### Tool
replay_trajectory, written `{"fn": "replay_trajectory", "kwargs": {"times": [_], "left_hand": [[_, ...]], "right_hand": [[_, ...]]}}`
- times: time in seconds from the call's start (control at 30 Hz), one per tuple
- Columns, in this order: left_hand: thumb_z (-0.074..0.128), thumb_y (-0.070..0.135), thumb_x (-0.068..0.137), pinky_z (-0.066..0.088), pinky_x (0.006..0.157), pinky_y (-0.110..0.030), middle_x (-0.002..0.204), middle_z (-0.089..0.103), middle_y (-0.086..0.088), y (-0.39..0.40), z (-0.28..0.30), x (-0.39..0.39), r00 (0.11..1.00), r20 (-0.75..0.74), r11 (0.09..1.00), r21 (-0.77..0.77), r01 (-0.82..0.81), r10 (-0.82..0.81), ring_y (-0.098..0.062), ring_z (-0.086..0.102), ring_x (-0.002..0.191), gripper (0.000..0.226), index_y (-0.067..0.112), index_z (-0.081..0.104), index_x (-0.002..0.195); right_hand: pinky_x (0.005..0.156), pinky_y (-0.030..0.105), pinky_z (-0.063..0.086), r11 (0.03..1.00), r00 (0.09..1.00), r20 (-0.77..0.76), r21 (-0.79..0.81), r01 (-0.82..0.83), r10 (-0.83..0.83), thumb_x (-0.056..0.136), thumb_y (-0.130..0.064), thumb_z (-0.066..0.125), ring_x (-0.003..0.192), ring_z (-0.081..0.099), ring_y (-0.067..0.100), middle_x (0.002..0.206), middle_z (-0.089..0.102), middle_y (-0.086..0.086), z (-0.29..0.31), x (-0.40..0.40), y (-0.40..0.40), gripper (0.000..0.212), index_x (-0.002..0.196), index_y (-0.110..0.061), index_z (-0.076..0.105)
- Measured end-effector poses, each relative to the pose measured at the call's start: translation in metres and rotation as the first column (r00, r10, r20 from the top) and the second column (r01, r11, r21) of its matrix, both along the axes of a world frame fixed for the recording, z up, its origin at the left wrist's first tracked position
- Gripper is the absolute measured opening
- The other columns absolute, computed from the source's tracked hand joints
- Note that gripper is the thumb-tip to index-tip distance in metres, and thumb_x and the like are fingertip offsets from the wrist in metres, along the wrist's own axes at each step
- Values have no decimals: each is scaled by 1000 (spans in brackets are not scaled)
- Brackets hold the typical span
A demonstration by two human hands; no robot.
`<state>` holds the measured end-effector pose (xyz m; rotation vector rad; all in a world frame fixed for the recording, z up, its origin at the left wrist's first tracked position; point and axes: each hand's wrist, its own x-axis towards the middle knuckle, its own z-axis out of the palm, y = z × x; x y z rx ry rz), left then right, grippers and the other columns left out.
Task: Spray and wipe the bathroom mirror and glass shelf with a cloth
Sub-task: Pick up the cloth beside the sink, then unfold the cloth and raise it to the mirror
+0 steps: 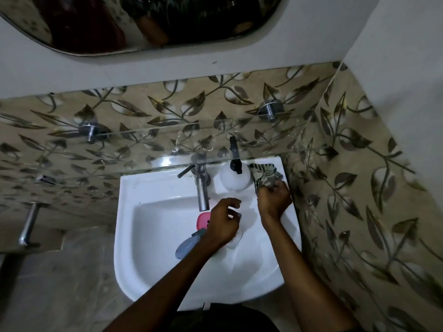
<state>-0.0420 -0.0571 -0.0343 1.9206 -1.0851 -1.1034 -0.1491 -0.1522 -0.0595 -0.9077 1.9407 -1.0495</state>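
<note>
A striped cloth (265,174) lies on the back right corner of the white sink (153,259), and my right hand (274,200) pinches its near edge. Beside it stands a white spray bottle (233,179) with a black trigger head. My left hand (223,221) hovers over the basin with fingers loosely curled, holding nothing. The glass shelf (167,149) runs across above the sink on chrome brackets, with water drops on it. The mirror (143,22) hangs at the top of the view.
A chrome tap (201,188) stands at the back of the sink. In the basin lie a pink item (202,220) and a grey-blue item (188,245). The patterned tiled wall (359,188) closes in on the right. A chrome bar (28,224) sticks out at left.
</note>
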Motion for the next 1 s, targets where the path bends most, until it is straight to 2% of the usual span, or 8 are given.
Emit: {"fn": "replay_trajectory", "kwargs": {"times": [0.1,0.23,0.33,0.47,0.57,0.77,0.9,1.0], "left_hand": [[56,8,97,55,76,-28,115,68,-10,0,11,-3,823,-516,971,146,-188,237,-22,65,95,28,10,60,124],[52,32,97,53,73,-33,90,70,-13,5,15,5,471,-775,907,378,-188,421,-23,65,78,29,9,70,95],[73,25,71,57,80,-38,103,73,-22,17,9,18,586,-684,891,418,-175,435,-30,71,85,31,6,73,95],[55,11,90,57,56,-33,89,76,-15,44,25,35,681,-617,911,362,-199,394,-28,73,69,20,7,70,103],[45,9,99,57,66,-33,86,73,-15,63,35,46,719,-635,955,251,-155,283,-29,69,73,22,9,67,93],[58,14,94,50,76,-34,72,70,-5,106,50,83,822,-569,1000,25,11,5,-25,63,75,29,18,69,68],[46,16,102,51,81,-24,83,70,-19,131,70,114,859,-479,981,-148,124,-181,-19,65,79,42,-9,70,77],[47,9,91,51,83,-26,94,72,-9,132,86,134,919,-298,940,-296,168,-258,-16,65,87,23,5,70,87]], "right_hand": [[67,27,48,969,976,-75,-123,-214,206,73,-3,70,67,60,18,72,69,2,27,3,46,12,83,-10,72],[70,30,53,802,781,-222,8,-597,583,73,-20,70,80,64,18,85,69,-5,35,9,99,10,81,-24,71],[84,31,55,648,641,-106,60,-759,760,70,-19,68,97,64,14,104,69,-4,34,9,127,24,90,-27,79],[83,30,59,884,882,141,75,-462,449,80,-9,66,94,67,11,105,70,2,40,12,151,20,84,-23,79],[78,30,57,934,926,336,243,-263,174,92,-6,58,94,66,18,113,70,10,45,24,158,21,103,-20,69],[81,42,54,944,591,802,256,-206,-89,105,-38,47,86,67,29,99,70,16,76,84,184,37,108,-8,69],[106,44,42,958,350,925,222,-183,-148,99,-54,45,98,60,38,106,64,24,96,98,196,63,112,1,73],[108,47,47,966,261,956,184,-182,-133,100,-52,47,106,64,39,116,69,24,118,111,202,61,127,-1,67]]}}
